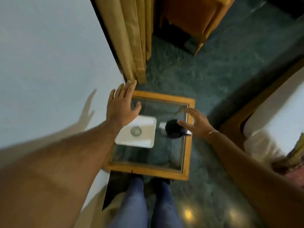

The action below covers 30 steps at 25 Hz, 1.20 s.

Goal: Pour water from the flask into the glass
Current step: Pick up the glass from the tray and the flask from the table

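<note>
A clear glass (136, 131) stands upright on a white square tray (146, 139), seen from straight above. To its right on the same small table stands the flask (172, 129), with a black top and a pale spout on its left side. My left hand (121, 106) hovers open above the tray's far left corner, fingers spread, holding nothing. My right hand (195, 124) hangs open just right of the flask, its fingertips close to the black top; whether they touch is unclear.
The small table (161, 97) has a wooden frame and a glass top. A pale wall runs along the left, tan curtains (131, 38) hang beyond. An orange chair (192, 18) stands far back, a bed (273, 112) at right. My legs in jeans are below the table's near edge.
</note>
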### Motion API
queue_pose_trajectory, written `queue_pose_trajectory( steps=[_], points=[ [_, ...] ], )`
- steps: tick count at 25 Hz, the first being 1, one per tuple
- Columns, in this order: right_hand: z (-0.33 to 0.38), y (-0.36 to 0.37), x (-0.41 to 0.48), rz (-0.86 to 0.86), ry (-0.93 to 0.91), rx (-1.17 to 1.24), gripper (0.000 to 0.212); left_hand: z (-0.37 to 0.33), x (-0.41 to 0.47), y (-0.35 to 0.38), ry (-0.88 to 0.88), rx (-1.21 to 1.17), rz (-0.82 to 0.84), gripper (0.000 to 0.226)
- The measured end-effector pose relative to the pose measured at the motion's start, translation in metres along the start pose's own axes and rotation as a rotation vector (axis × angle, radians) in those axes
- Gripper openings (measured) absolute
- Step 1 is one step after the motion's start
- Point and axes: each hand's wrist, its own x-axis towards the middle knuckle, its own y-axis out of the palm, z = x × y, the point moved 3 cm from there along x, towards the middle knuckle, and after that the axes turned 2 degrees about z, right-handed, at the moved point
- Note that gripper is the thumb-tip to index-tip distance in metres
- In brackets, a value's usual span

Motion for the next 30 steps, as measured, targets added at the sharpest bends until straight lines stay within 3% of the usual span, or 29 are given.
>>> queue_pose_trajectory(
  steps=[2, 4, 6, 8, 11, 14, 17, 21, 24, 25, 28, 30],
  points=[
    [-0.030, 0.040, 0.018, 0.067, 0.043, 0.108, 0.074, 0.021, -0.009, 0.057, -0.049, 0.021, 0.113, 0.095],
    [-0.057, 0.073, 0.018, 0.097, 0.087, 0.311, 0.054, 0.041, -0.035, 0.107, -0.116, 0.010, 0.244, 0.101],
    [-0.082, 0.094, 0.022, 0.000, 0.093, 0.408, 0.038, 0.058, -0.055, 0.154, -0.173, -0.008, 0.319, 0.105],
    [-0.098, 0.100, 0.024, -0.014, 0.109, 0.474, 0.036, 0.069, -0.068, 0.190, -0.211, -0.020, 0.366, 0.107],
    [-0.113, 0.107, 0.025, 0.021, 0.075, 0.518, 0.057, 0.081, -0.080, 0.234, -0.294, -0.030, 0.450, 0.113],
    [-0.120, 0.109, 0.027, 0.106, 0.001, 0.495, 0.082, 0.093, -0.079, 0.271, -0.386, -0.237, 0.468, 0.116],
    [-0.120, 0.110, 0.024, 0.261, -0.024, 0.461, 0.093, 0.092, -0.074, 0.286, -0.416, -0.443, 0.428, 0.120],
    [-0.111, 0.121, 0.013, 0.192, -0.012, 0.609, 0.114, 0.095, -0.067, 0.293, -0.478, -0.501, 0.344, 0.091],
    [-0.104, 0.143, 0.007, 0.004, 0.106, 0.839, 0.119, 0.093, -0.066, 0.289, -0.513, -0.522, 0.318, 0.075],
    [-0.103, 0.150, 0.006, -0.060, 0.152, 0.921, 0.113, 0.090, -0.068, 0.288, -0.513, -0.533, 0.319, 0.074],
    [-0.089, 0.156, 0.014, -0.240, 0.248, 1.076, 0.061, 0.084, -0.076, 0.272, -0.497, -0.500, 0.301, 0.075],
    [-0.078, 0.150, 0.020, -0.285, 0.211, 1.111, 0.048, 0.080, -0.079, 0.261, -0.474, -0.491, 0.316, 0.076]
  ],
)
